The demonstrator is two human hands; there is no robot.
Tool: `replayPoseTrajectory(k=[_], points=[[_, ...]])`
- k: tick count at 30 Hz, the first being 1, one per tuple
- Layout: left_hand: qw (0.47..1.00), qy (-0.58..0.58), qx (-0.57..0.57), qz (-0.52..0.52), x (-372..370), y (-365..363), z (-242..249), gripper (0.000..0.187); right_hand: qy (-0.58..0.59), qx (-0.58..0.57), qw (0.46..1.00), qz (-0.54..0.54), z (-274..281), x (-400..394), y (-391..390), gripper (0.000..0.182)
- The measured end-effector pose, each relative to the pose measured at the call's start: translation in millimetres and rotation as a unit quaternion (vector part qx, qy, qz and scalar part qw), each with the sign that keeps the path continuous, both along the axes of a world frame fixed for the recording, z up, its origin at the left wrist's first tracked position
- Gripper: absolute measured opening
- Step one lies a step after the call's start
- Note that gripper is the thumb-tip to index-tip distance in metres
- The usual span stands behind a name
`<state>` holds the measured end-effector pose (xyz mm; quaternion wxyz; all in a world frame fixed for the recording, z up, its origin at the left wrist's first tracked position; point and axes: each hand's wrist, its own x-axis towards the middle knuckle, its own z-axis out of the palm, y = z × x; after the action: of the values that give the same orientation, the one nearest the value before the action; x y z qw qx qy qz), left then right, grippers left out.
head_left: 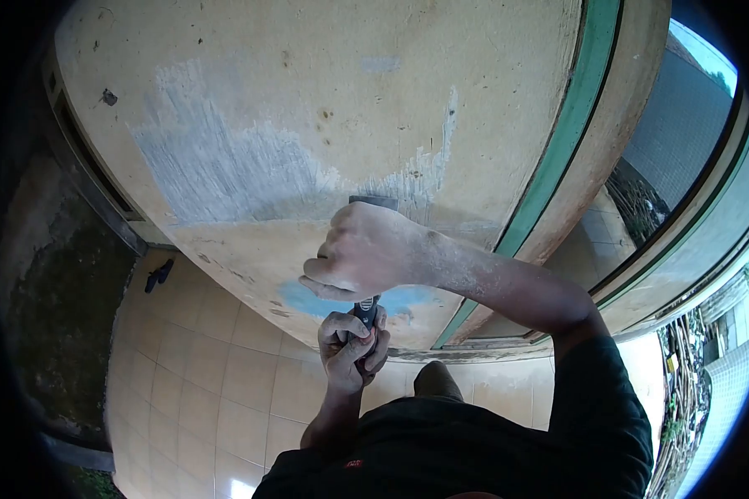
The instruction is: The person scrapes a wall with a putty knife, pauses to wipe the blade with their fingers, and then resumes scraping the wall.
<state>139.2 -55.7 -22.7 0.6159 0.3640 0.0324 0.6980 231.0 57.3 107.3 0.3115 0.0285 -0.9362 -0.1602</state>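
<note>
My right hand (370,249) is curled, with its back toward the camera, in front of the cream wall (491,108). A dark flat blade (374,201) shows just above its knuckles, against the wall. Below it, my left hand (354,345) is wrapped round a dark handled tool (365,312) with a pale label. How the blade joins what my right hand holds is hidden. White scraped-looking patches (233,166) spread over the wall to the left of and above the blade. Pale dust coats my right forearm.
A green strip (562,133) and a glass window (666,141) stand on the right. Tiled floor (200,358) lies below, with dark footwear (158,275) near the left wall. Blue paint marks (304,298) show low on the wall. Piled sticks (682,399) lie at the far right.
</note>
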Motion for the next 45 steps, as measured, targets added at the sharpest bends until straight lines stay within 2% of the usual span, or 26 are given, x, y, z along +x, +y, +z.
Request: replayPoseTrajectory(k=[2,3,9,12,14,16,18,20,22,24,26,28,30,35,37,41,43,45], points=[[1.000,-0.010,0.010,-0.018,2,8,6,0.007,-0.085,0.034,0.989,-0.119,17,-4,1,0.039],[0.999,-0.027,0.019,-0.036,1,14,8,0.007,-0.095,0.093,0.982,-0.133,21,-7,4,0.036],[1.000,-0.020,0.013,-0.018,2,26,30,0.007,-0.125,0.157,0.960,-0.193,39,-7,5,0.018],[1.000,-0.021,-0.013,-0.009,8,14,17,0.006,-0.148,0.085,0.968,-0.182,21,-5,1,0.016],[1.000,0.025,0.006,0.008,10,15,4,0.004,-0.157,0.102,0.968,-0.167,16,-4,7,0.019],[0.999,0.036,0.012,0.021,14,17,16,0.004,-0.096,0.083,0.984,-0.123,24,-6,10,0.020],[0.999,-0.008,0.012,0.045,19,22,32,0.006,-0.104,0.081,0.982,-0.132,35,-8,9,0.026],[0.999,-0.003,0.015,0.034,19,26,30,0.005,-0.122,0.153,0.965,-0.174,40,-8,9,0.030],[0.999,-0.013,0.012,0.030,24,25,26,0.005,-0.115,0.139,0.968,-0.176,33,-6,5,0.029],[0.999,0.028,0.025,0.031,23,15,18,0.003,-0.127,0.051,0.980,-0.145,23,-3,3,0.025],[1.000,0.025,-0.010,0.014,22,12,14,0.003,-0.130,0.064,0.979,-0.141,21,-1,7,0.025],[0.999,0.037,0.000,0.026,21,18,19,0.003,-0.136,0.069,0.980,-0.127,33,-3,7,0.025],[1.000,0.008,0.006,-0.004,15,29,25,0.004,-0.191,0.108,0.958,-0.185,44,-7,10,0.024],[0.997,-0.058,-0.014,-0.047,20,20,27,0.008,-0.173,0.076,0.962,-0.196,30,-6,4,0.022],[0.997,-0.059,-0.023,-0.049,20,14,16,0.007,-0.150,0.052,0.974,-0.163,20,-2,4,0.023],[0.998,-0.055,-0.011,-0.028,22,24,26,0.005,-0.134,0.087,0.977,-0.141,30,-5,13,0.024],[0.997,-0.067,0.000,-0.031,18,33,37,0.005,-0.179,0.146,0.950,-0.212,48,-11,12,0.024],[0.998,-0.062,0.003,-0.031,23,29,34,0.005,-0.175,0.127,0.954,-0.208,43,-9,8,0.023]])
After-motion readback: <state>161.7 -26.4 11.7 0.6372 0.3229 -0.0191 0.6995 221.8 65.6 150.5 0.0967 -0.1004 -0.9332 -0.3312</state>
